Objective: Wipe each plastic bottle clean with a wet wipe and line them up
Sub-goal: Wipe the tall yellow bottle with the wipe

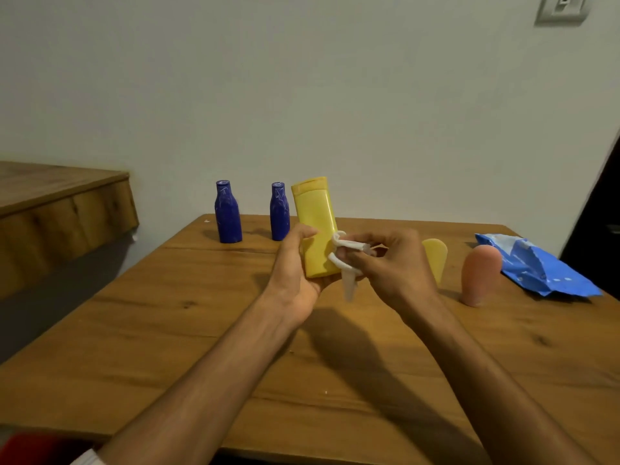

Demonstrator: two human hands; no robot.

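Yellow bottle (317,226) is held above mid-surface, gripped in left hand (295,263); wet wipe (345,260) is pinched in right hand (392,263) against it. Wiping step underway; next, placement beside blue bottles (228,213) at far edge is called for.

Left hand (295,270) and right hand (393,267) are bare; a white sleeve hem (88,459) shows

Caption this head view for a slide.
Left hand grips a yellow bottle; right hand presses a wet wipe against it.

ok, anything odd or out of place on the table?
Nothing spilled or tipped. The left blue bottle and right blue bottle carry white streaks down their sides; the blue wipe pack lies crumpled at far right.
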